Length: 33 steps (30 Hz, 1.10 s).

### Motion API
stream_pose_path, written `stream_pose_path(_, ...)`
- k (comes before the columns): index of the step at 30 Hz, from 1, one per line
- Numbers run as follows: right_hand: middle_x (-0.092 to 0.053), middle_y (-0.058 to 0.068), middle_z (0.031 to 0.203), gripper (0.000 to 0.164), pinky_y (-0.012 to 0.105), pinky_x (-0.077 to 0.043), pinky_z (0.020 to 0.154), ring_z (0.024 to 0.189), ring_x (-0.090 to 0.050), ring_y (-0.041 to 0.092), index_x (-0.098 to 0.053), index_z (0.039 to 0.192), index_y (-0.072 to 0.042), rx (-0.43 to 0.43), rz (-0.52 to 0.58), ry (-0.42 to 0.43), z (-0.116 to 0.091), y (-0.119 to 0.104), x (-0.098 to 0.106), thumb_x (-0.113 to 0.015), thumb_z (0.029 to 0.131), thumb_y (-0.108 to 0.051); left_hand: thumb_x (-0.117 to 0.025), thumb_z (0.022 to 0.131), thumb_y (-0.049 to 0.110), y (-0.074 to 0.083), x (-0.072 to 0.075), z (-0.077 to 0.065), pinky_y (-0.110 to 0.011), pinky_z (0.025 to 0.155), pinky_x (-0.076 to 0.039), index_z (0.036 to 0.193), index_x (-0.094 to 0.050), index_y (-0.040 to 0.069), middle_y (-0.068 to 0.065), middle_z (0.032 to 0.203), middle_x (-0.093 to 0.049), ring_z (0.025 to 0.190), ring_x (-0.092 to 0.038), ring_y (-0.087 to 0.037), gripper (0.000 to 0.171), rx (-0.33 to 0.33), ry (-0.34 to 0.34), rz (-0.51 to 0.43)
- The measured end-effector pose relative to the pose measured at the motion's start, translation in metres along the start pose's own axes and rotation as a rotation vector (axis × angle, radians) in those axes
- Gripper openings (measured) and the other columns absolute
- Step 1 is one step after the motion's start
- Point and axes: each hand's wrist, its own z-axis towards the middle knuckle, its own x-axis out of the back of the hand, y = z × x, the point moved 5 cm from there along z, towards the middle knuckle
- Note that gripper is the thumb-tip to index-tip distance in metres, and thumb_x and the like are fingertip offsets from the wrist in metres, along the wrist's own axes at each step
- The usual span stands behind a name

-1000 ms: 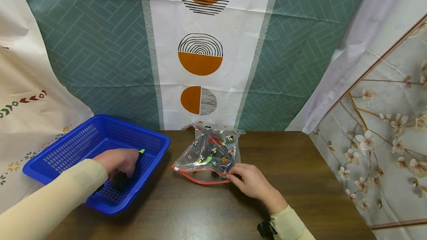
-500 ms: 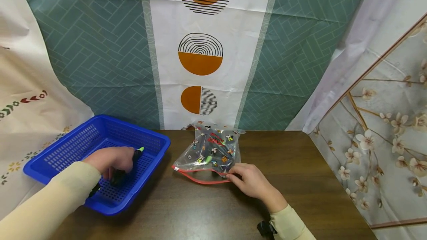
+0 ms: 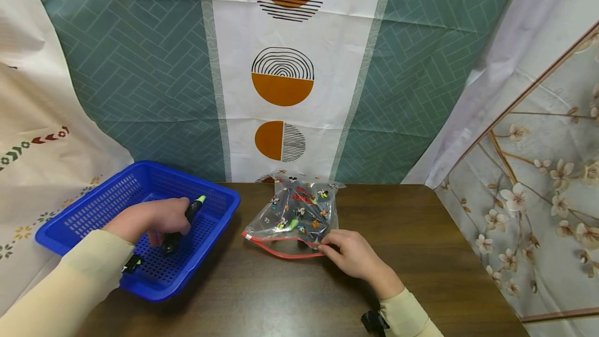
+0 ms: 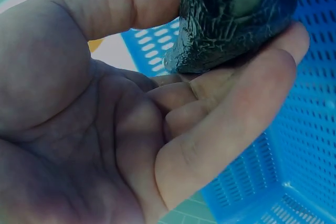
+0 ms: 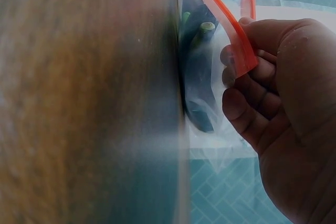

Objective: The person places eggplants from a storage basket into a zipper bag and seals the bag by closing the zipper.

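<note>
In the head view, my left hand point(image 3: 161, 216) is over the blue basket point(image 3: 220, 197), its thumb and fingers gripping a dark, long vegetable point(image 3: 193, 210) with a bright green tip. Close up in the left wrist view, this vegetable point(image 4: 236, 30) has glossy, wrinkled skin; its exact kind is unclear. My right hand point(image 3: 353, 255) pinches the red-edged mouth of a clear resealable bag point(image 3: 262, 228) printed with cartoon figures. The bag's mouth is parted. Through its side, the right wrist view shows similar dark vegetables point(image 5: 199, 72) with green stem ends.
The brown wooden table point(image 3: 262, 300) ends at a patterned curtain point(image 3: 154, 66) behind the bag. A floral cloth point(image 3: 529, 212) hangs on the right, and a cream cloth point(image 3: 51, 108) on the left. Black devices sit at both wrists.
My left hand has lifted slightly within the basket, tilting the dark vegetable so more of it shows. My right hand and the bag have stayed in place.
</note>
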Motion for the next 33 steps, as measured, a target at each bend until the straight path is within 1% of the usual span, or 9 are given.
stream_pose_path(3, -0.071, -0.015, 0.089, 0.011, 0.025, -0.056, 0.069, 0.077, -0.060, -0.001, -0.078, 0.095, -0.023, 0.003, -0.001, 0.004, 0.000, 0.000, 0.000, -0.085, 0.101, -0.018, -0.066, 0.095, 0.004, 0.004, 0.000, -0.003, -0.056, 0.064, -0.067, 0.121, -0.047, -0.005, -0.026, 0.106, -0.060, 0.079, -0.074, -0.039, 0.033, -0.029, 0.003, -0.026)
stream_pose_path(8, -0.070, -0.015, 0.088, 0.011, 0.024, -0.055, 0.068, 0.076, -0.059, -0.001, -0.078, 0.095, -0.023, 0.015, -0.001, 0.012, 0.000, -0.002, 0.000, -0.086, 0.100, -0.017, -0.066, 0.096, 0.006, 0.005, 0.000, -0.004, -0.056, 0.063, -0.067, 0.122, -0.045, -0.004, -0.025, 0.106, -0.059, 0.078, -0.073, -0.037, 0.035, -0.061, 0.025, -0.054)
stream_pose_path(10, -0.070, -0.015, 0.088, 0.011, 0.023, -0.055, 0.068, 0.076, -0.058, -0.001, -0.078, 0.095, -0.023, 0.012, -0.001, 0.011, 0.001, -0.002, 0.000, -0.086, 0.100, -0.017, -0.066, 0.098, 0.007, 0.003, 0.000, -0.004, -0.057, 0.063, -0.067, 0.126, -0.044, -0.005, -0.025, 0.109, -0.057, 0.078, -0.071, -0.037, 0.038, -0.066, 0.034, -0.067)
stream_pose_path(15, -0.070, -0.014, 0.088, 0.010, 0.025, -0.056, 0.068, 0.076, -0.059, -0.002, -0.078, 0.095, -0.023, -0.005, 0.002, -0.002, 0.000, -0.002, 0.000, -0.085, 0.101, -0.018, -0.067, 0.100, 0.009, 0.001, 0.001, -0.004, -0.056, 0.063, -0.067, 0.140, -0.039, -0.010, -0.030, 0.117, -0.056, 0.080, -0.071, -0.038, 0.053, -0.091, 0.058, -0.106)
stream_pose_path(17, -0.070, -0.015, 0.088, 0.010, 0.025, -0.056, 0.068, 0.076, -0.059, -0.002, -0.078, 0.095, -0.023, -0.008, 0.001, -0.006, 0.000, -0.001, 0.000, -0.085, 0.101, -0.017, -0.068, 0.100, 0.009, 0.002, 0.001, -0.006, -0.055, 0.063, -0.068, 0.146, -0.036, -0.013, -0.032, 0.120, -0.055, 0.083, -0.072, -0.037, 0.060, -0.108, 0.071, -0.119)
stream_pose_path(20, -0.070, -0.015, 0.088, 0.011, 0.026, -0.057, 0.068, 0.076, -0.060, -0.002, -0.078, 0.095, -0.022, -0.003, -0.001, -0.002, 0.000, -0.001, 0.000, -0.086, 0.100, -0.016, -0.069, 0.101, 0.010, 0.002, 0.002, -0.008, -0.053, 0.064, -0.068, 0.150, -0.033, -0.016, -0.034, 0.122, -0.056, 0.088, -0.072, -0.036, 0.066, -0.132, 0.088, -0.128)
stream_pose_path(24, -0.071, -0.015, 0.088, 0.011, 0.025, -0.057, 0.068, 0.076, -0.060, -0.002, -0.079, 0.095, -0.022, 0.002, 0.004, 0.000, 0.000, -0.001, 0.000, -0.086, 0.100, -0.015, -0.070, 0.103, 0.012, 0.001, 0.003, -0.010, -0.051, 0.066, -0.068, 0.153, -0.032, -0.016, -0.036, 0.124, -0.057, 0.094, -0.073, -0.036, 0.068, -0.154, 0.105, -0.156)
stream_pose_path(29, -0.071, -0.014, 0.088, 0.010, 0.024, -0.057, 0.068, 0.076, -0.060, -0.002, -0.079, 0.096, -0.022, -0.003, 0.013, -0.003, 0.000, 0.000, 0.000, -0.085, 0.100, -0.016, -0.069, 0.107, 0.015, 0.002, 0.004, -0.014, -0.050, 0.069, -0.069, 0.159, -0.026, -0.014, -0.040, 0.131, -0.058, 0.103, -0.075, -0.038, 0.073, -0.182, 0.117, -0.201)
stream_pose_path(33, -0.071, -0.014, 0.089, 0.010, 0.024, -0.056, 0.068, 0.077, -0.060, -0.002, -0.079, 0.096, -0.022, 0.002, 0.016, -0.001, 0.000, 0.000, 0.000, -0.085, 0.101, -0.017, -0.068, 0.108, 0.015, 0.003, 0.003, -0.016, -0.050, 0.070, -0.069, 0.161, -0.022, -0.014, -0.043, 0.135, -0.058, 0.105, -0.075, -0.039, 0.076, -0.200, 0.128, -0.244)
